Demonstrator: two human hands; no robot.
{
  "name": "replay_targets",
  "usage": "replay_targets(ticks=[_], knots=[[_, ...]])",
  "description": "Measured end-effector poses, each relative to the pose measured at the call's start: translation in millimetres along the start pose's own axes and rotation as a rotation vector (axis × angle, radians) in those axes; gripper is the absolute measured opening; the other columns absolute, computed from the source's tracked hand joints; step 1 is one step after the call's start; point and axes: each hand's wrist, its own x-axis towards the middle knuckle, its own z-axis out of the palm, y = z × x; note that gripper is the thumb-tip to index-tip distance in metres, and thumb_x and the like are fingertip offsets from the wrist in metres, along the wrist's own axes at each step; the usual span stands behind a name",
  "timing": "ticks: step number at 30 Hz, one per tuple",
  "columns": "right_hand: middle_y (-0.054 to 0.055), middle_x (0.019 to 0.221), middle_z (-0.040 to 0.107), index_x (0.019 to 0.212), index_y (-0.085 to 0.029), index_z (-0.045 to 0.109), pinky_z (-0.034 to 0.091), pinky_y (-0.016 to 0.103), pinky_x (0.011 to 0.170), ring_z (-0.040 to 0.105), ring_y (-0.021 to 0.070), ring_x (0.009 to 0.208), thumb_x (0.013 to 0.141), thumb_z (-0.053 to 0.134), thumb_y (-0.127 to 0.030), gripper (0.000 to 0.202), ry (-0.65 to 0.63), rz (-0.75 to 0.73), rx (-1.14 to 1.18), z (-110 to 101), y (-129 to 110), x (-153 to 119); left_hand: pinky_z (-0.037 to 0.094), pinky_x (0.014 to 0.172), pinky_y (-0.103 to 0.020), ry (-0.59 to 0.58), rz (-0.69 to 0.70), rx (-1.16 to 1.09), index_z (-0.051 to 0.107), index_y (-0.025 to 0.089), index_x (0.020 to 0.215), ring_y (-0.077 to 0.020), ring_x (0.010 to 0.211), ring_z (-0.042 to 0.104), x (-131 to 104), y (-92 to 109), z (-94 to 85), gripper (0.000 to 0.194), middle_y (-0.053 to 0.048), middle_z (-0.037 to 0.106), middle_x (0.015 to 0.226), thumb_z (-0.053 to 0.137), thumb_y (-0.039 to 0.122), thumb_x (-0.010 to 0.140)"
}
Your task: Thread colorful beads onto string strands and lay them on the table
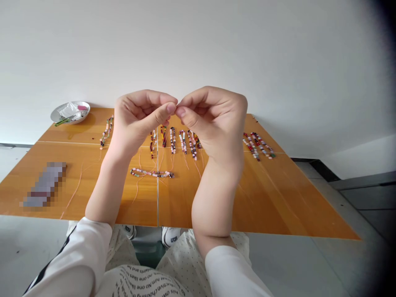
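My left hand (140,117) and my right hand (213,113) are raised over the table, fingertips meeting in front of the wall. Each pinches thumb against forefinger; whatever is between them is hidden or too small to make out. Below them a beaded strand (151,173) lies crosswise near the middle of the table, with thin pink thread (136,192) trailing from it. Behind, several more strands of beads (183,142) lie in a row, partly covered by my hands and wrists.
The wooden table (278,198) stands against a white wall. At its back left a metal bowl (85,115) holds plastic bags and a green-handled tool. A blurred-out flat object (48,183) and a loose thread (77,185) lie at left. Two beaded strands (262,144) are at right.
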Motion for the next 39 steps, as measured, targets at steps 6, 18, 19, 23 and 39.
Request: replay_targets(ticks=[6,18,19,23,39], knots=[[-0.003,0.066,0.06,0.076,-0.021,0.065,0.049,0.023,0.053,0.059,0.01,0.062,0.085,0.074,-0.038,0.022,-0.008,0.121,-0.02,3.4,-2.2,-1.5,0.055,0.06,-0.022,-0.01,0.011,-0.027,0.076,0.022,0.077,-0.0076,0.062,0.064,0.7,-1.0,0.5,0.01,0.002,0.072,0.069,0.083,0.028,0.075],[-0.004,0.063,0.048,0.072,-0.021,0.059,0.031,0.025,0.048,0.036,0.0076,0.051,0.087,0.07,-0.037,0.025,-0.02,0.266,0.282,10.6,-1.3,2.6,0.061,0.065,-0.025,-0.083,-0.026,0.026,0.074,0.021,0.08,-0.013,0.069,0.069,4.8,-9.2,-6.3,0.017,-0.001,0.074,0.075,0.08,0.037,0.079],[-0.004,0.063,0.047,0.072,-0.021,0.059,0.03,0.026,0.048,0.034,0.008,0.051,0.087,0.071,-0.038,0.025,-0.012,0.279,0.281,11.0,-1.6,2.6,0.061,0.065,-0.025,-0.09,-0.016,0.032,0.073,0.021,0.079,-0.0134,0.069,0.069,4.8,-9.0,-6.5,0.017,-0.002,0.074,0.075,0.081,0.036,0.078],[-0.004,0.064,0.047,0.073,-0.022,0.061,0.027,0.027,0.048,0.031,0.0088,0.05,0.085,0.072,-0.037,0.022,0.02,0.285,0.304,12.9,-1.0,2.5,0.064,0.067,-0.026,-0.12,0.047,0.018,0.075,0.02,0.08,-0.014,0.069,0.072,3.4,-6.0,-5.3,0.014,-0.001,0.075,0.075,0.081,0.032,0.078],[-0.006,0.058,0.04,0.078,-0.026,0.056,0.033,0.026,0.042,0.035,0.0094,0.047,0.081,0.075,-0.044,0.027,0.107,0.154,0.326,22.1,13.7,6.7,0.066,0.068,-0.026,-0.22,0.025,-0.029,0.077,0.021,0.076,-0.0124,0.068,0.073,1.1,-5.4,0.4,0.014,0.002,0.073,0.071,0.08,0.034,0.079]])
